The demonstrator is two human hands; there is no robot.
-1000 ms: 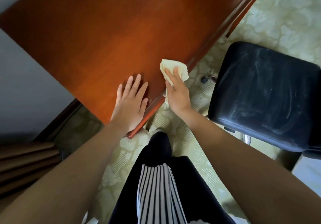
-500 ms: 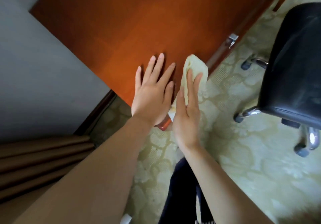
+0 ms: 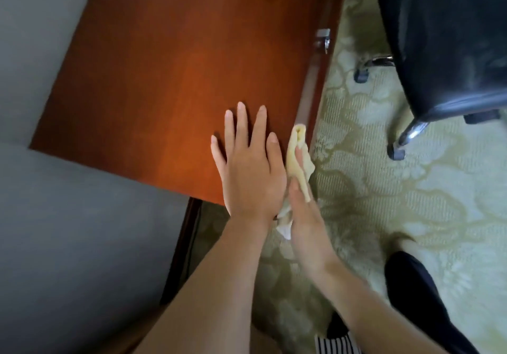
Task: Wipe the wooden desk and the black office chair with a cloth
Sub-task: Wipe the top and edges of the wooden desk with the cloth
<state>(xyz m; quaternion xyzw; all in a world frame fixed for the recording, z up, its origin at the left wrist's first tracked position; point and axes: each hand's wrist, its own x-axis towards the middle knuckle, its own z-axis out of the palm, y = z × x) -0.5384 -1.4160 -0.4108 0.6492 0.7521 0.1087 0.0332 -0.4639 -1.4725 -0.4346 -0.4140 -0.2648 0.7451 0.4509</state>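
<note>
The reddish wooden desk fills the upper left of the view. My left hand lies flat on its near corner, fingers spread. My right hand presses a pale yellow cloth against the desk's front edge, fingers straight along the cloth. A white tail of the cloth hangs below between my wrists. The black office chair stands on the carpet at the upper right, apart from both hands.
A grey wall borders the desk on the left. Chrome chair legs with castors reach over the patterned green carpet. A metal drawer handle sticks out of the desk's front edge. My dark-clothed leg is at the lower right.
The view has swung, so the desk edge now runs nearly vertical. My right hand and the cloth have slid along the front edge toward the corner. My left hand stays flat on the desk.
</note>
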